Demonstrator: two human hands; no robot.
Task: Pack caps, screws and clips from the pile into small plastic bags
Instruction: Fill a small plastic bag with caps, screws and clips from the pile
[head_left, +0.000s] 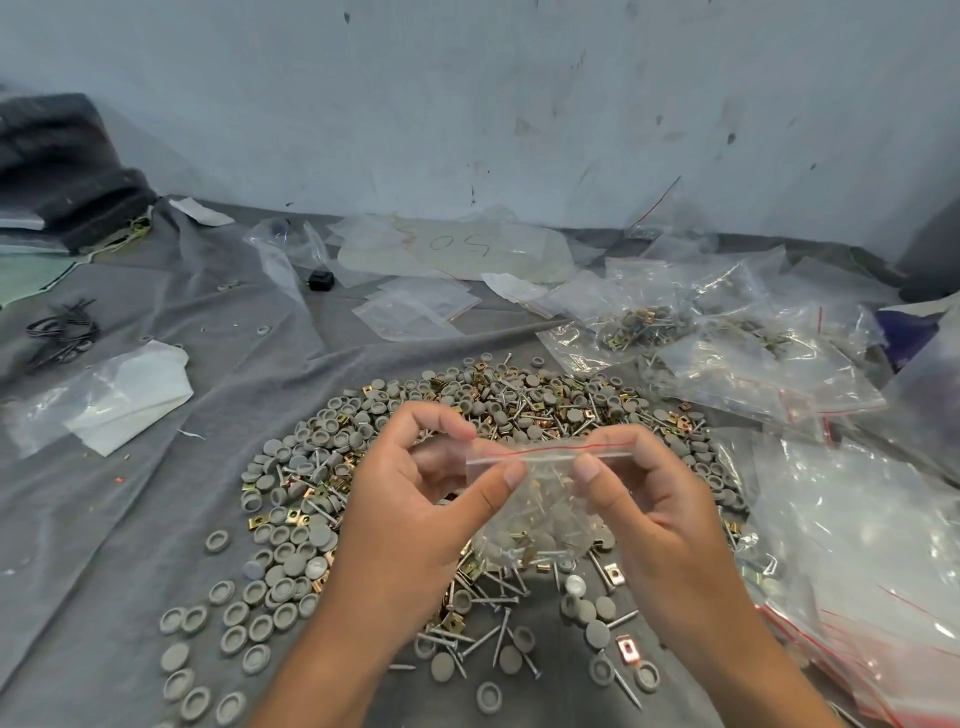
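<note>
Both my hands held one small bag (540, 499) above the pile (467, 467) on the grey cloth (156, 519): my left hand (415, 499) and right hand (644, 499) pinched its red-lined top edge, seemingly pressed closed. Caps, screws and clips sat inside it. Filled bags (727, 343) lay right.

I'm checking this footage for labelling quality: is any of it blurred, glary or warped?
Head view: both hands and the held bag are sharp; the bag heap at right is smeared and shows soft glare; the wide lens bends the edges; light is even, shadows faint.
</note>
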